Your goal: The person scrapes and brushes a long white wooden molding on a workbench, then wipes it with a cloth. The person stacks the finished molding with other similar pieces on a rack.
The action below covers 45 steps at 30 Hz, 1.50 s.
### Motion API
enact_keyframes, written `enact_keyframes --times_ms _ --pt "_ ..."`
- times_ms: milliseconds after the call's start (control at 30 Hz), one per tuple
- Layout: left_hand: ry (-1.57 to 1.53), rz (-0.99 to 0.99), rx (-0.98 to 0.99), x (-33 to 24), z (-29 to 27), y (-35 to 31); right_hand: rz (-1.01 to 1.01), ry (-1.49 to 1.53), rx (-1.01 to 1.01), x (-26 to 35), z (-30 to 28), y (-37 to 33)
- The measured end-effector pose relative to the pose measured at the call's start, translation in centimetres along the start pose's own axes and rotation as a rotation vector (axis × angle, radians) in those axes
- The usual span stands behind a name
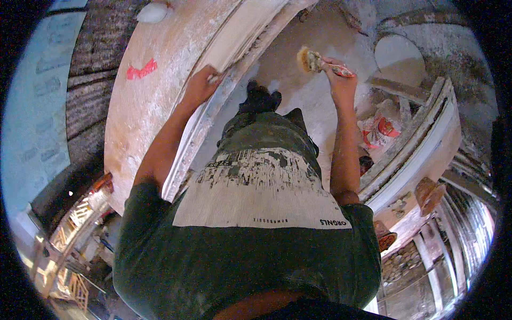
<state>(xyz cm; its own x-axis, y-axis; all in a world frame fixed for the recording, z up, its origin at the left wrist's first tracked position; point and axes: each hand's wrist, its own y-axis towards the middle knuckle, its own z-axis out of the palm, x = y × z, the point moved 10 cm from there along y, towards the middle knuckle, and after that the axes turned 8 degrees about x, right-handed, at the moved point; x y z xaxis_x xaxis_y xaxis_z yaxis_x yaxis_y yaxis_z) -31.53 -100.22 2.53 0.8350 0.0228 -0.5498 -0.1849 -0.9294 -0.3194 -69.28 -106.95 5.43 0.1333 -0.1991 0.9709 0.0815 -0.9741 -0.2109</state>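
Note:
My right hand (342, 81), raised over the floor ahead of me, is closed around a brush (314, 61). Its pale yellowish bristles point left, and red shows on its handle. My left hand (202, 85) lies at the inner edge of a long curved bench (136, 112) coated in whitish dust. Its fingers are curled, with a small pale spot showing at them; what they hold, if anything, I cannot make out. Just beyond that hand runs a long whitish strip with ridges (234, 40) along the bench edge.
A torn red piece (142, 69) and a white rounded lump (154, 12) lie on the bench. At right stand a second curved bench (405, 154), a red and white bag (380, 132) and a pale round disc (400, 58). Brown blocks (428, 194) sit at that bench's outer side.

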Motion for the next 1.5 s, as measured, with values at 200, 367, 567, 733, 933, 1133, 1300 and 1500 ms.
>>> enact_keyframes --times_ms 200,367,567,733,933,1133,1300,1500 --pt "0.057 0.084 -0.108 -5.5 -1.7 13.3 -0.008 -0.008 0.027 -1.1 0.5 2.3" --pt "0.013 0.246 -0.213 -8.9 -2.3 25.2 0.036 -0.02 0.085 1.2 -0.2 7.2" --pt "0.017 -0.038 -0.034 -3.6 1.4 12.5 0.027 -0.165 0.237 3.3 0.7 12.9" --pt "0.0 -0.079 0.046 -3.5 -0.8 4.7 0.017 -0.189 0.262 1.9 0.0 17.3" --pt "0.089 0.172 -0.17 -8.6 -2.2 20.3 0.023 -0.143 0.22 3.4 -1.3 20.7" --pt "-0.007 0.15 -0.109 -11.7 -3.1 30.6 -0.025 -0.312 0.24 6.4 -1.4 22.9" --pt "-0.247 -0.088 -0.085 -3.2 -0.5 14.0 -0.008 -0.316 0.237 7.1 -1.0 23.3" --pt "-0.805 -0.713 -0.064 1.9 4.8 -0.2 0.029 -0.259 0.292 5.4 -0.2 23.3"
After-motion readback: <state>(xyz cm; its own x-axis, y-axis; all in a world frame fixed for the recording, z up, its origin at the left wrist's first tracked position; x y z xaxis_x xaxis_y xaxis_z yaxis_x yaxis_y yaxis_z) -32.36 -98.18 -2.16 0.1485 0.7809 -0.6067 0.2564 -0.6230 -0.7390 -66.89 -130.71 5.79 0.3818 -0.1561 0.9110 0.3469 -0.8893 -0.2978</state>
